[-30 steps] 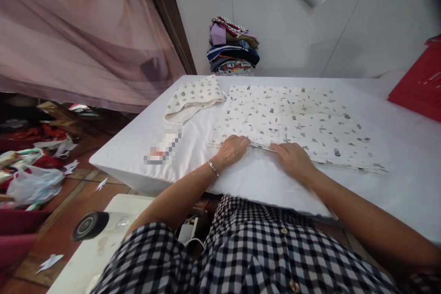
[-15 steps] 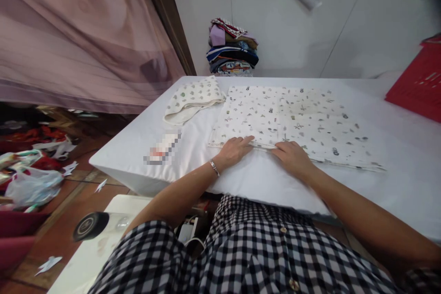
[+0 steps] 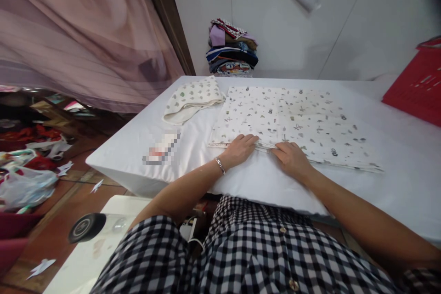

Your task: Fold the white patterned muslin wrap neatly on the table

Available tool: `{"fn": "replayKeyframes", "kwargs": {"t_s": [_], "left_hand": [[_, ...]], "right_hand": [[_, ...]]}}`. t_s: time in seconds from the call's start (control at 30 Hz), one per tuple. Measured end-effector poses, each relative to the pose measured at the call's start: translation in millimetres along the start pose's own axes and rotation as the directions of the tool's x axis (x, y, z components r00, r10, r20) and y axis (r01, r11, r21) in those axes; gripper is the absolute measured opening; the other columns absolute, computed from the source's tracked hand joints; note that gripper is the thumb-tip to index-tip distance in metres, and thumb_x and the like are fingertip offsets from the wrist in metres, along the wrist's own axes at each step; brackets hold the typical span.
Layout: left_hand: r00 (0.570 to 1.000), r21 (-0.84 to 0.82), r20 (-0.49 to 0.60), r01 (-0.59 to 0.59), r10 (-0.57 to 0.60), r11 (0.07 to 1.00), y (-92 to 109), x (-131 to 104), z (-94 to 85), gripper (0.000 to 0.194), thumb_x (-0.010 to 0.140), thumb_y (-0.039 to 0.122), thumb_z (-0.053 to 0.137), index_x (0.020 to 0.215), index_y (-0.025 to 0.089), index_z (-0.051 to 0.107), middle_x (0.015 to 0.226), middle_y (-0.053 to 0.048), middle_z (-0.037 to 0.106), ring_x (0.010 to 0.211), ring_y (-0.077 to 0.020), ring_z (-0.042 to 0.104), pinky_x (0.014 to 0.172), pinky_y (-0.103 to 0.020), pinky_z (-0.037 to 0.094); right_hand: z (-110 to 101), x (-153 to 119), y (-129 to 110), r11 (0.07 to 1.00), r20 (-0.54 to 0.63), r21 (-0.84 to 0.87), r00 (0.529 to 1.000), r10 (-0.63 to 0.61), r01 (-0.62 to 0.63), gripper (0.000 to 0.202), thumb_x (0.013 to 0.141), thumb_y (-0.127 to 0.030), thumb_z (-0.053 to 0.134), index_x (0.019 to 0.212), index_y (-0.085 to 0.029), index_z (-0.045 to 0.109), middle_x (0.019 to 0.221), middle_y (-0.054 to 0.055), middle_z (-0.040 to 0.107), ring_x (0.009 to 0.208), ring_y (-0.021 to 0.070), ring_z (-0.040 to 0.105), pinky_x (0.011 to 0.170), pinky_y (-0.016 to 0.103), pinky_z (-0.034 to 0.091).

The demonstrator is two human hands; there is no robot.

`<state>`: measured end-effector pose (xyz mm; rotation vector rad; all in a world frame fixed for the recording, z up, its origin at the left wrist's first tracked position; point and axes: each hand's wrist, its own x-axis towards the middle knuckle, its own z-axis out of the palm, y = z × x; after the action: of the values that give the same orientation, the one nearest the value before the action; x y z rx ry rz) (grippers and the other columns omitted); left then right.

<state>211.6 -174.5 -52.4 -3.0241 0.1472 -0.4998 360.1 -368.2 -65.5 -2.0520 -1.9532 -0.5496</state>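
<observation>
A white muslin cloth [image 3: 255, 110] with small plant-like prints lies folded in layers, spread flat before me. Its near edge is under both my hands, close to the middle. My left hand [image 3: 240, 149], a bracelet on its wrist, is closed over the edge, with its thumb hidden. A short gap to the right, my right hand [image 3: 291, 158] pinches the same edge between thumb and fingers. The layers bunch slightly between the two hands. A second folded cloth [image 3: 195, 96], cream with small grey-green prints, rests at the left, touching or nearly touching the first one's far corner.
Everything lies on a white-covered table [image 3: 127, 147]. A blurred-out flat item [image 3: 161, 147] sits near its left side. Folded clothes [image 3: 232, 50] are stacked by the wall, and a red basket [image 3: 416, 82] stands far right. A black round object [image 3: 87, 227] rests on a lower white surface.
My left hand has slid slightly right along the cloth's edge, towards my right hand. The right hand stays nearly in place. The view has shifted a little.
</observation>
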Motion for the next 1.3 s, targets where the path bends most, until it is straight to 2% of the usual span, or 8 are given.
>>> {"fn": "replayKeyframes", "kwargs": {"t_s": [0.1,0.27,0.43,0.57,0.67,0.93,1.1,1.3], "left_hand": [[0.998,-0.052,-0.055,-0.016,0.013,0.999,2,-10,-7.3,0.03,0.098,0.013,0.029,0.104,0.015,0.059,0.127,-0.006,0.058,0.118,-0.0176,0.05,0.098,-0.035,0.042],[0.999,-0.084,-0.043,-0.004,0.001,0.996,3,-33,-23.3,0.025,0.093,0.012,0.036,0.087,0.016,0.059,0.127,-0.009,0.056,0.119,-0.0203,0.049,0.101,-0.039,0.042],[0.99,-0.244,-0.105,0.069,-0.097,0.967,4,-35,-20.6,0.013,0.09,0.016,0.045,0.089,0.017,0.058,0.125,-0.01,0.056,0.112,-0.021,0.053,0.098,-0.039,0.045],[0.983,-0.327,-0.123,0.091,-0.138,0.941,2,-32,-18.1,0.01,0.087,0.016,0.047,0.086,0.017,0.058,0.124,-0.01,0.056,0.11,-0.0212,0.054,0.098,-0.039,0.044],[0.985,-0.295,-0.103,0.1,-0.135,0.95,2,-32,-18.6,0.012,0.087,0.016,0.047,0.085,0.017,0.059,0.122,-0.011,0.057,0.11,-0.022,0.054,0.098,-0.041,0.044],[0.999,-0.068,-0.026,0.027,-0.029,0.997,7,-34,-14.9,0.025,0.095,0.016,0.038,0.084,0.017,0.061,0.127,-0.008,0.059,0.12,-0.0212,0.051,0.107,-0.044,0.037],[0.994,-0.053,-0.112,-0.014,0.008,0.998,13,-33,-14.5,0.027,0.097,0.015,0.034,0.11,0.018,0.058,0.124,-0.005,0.062,0.12,-0.0161,0.052,0.11,-0.04,0.036],[0.997,-0.066,-0.073,0.024,-0.029,0.998,12,-34,-20.3,0.018,0.091,0.014,0.042,0.085,0.017,0.059,0.125,-0.009,0.059,0.12,-0.0213,0.05,0.106,-0.042,0.038]], "right_hand": [[-4,-1,-2,1.0,-0.01,0.018,1.0,-0.003,0.003,0.028,0.096,-0.023,0.041,0.1,-0.014,0.067,0.097,0.011,0.062,0.083,0.0202,0.051,0.074,0.033,0.034],[-6,0,-8,0.999,0.029,0.039,0.999,-0.039,0.038,0.032,0.097,-0.034,0.043,0.108,-0.013,0.065,0.105,0.013,0.06,0.089,0.0226,0.052,0.076,0.034,0.036],[-3,1,-8,0.999,0.062,0.013,0.997,-0.034,0.033,0.031,0.098,-0.032,0.04,0.108,-0.014,0.064,0.104,0.012,0.061,0.09,0.0228,0.051,0.076,0.034,0.035],[-1,1,-7,1.0,0.049,-0.02,0.999,-0.022,0.023,0.03,0.097,-0.02,0.037,0.108,-0.015,0.065,0.103,0.012,0.062,0.089,0.0225,0.05,0.075,0.033,0.034],[-2,-1,-7,0.999,0.016,-0.01,0.999,-0.046,0.046,0.032,0.095,-0.014,0.035,0.103,-0.015,0.066,0.102,0.011,0.063,0.089,0.0217,0.05,0.076,0.033,0.034],[-6,-5,-10,0.994,-0.001,0.002,0.994,-0.107,0.107,0.035,0.095,-0.012,0.034,0.091,-0.016,0.069,0.121,0.011,0.062,0.106,0.0236,0.052,0.085,0.036,0.039],[-5,-5,-10,0.995,0.017,-0.012,0.995,-0.102,0.102,0.035,0.095,-0.012,0.034,0.092,-0.014,0.069,0.132,0.012,0.056,0.123,0.0272,0.044,0.088,0.041,0.039],[-5,-5,-11,0.997,0.059,-0.029,0.996,-0.066,0.068,0.032,0.095,-0.014,0.037,0.103,-0.015,0.068,0.131,0.012,0.057,0.122,0.027,0.046,0.09,0.042,0.04]]}}
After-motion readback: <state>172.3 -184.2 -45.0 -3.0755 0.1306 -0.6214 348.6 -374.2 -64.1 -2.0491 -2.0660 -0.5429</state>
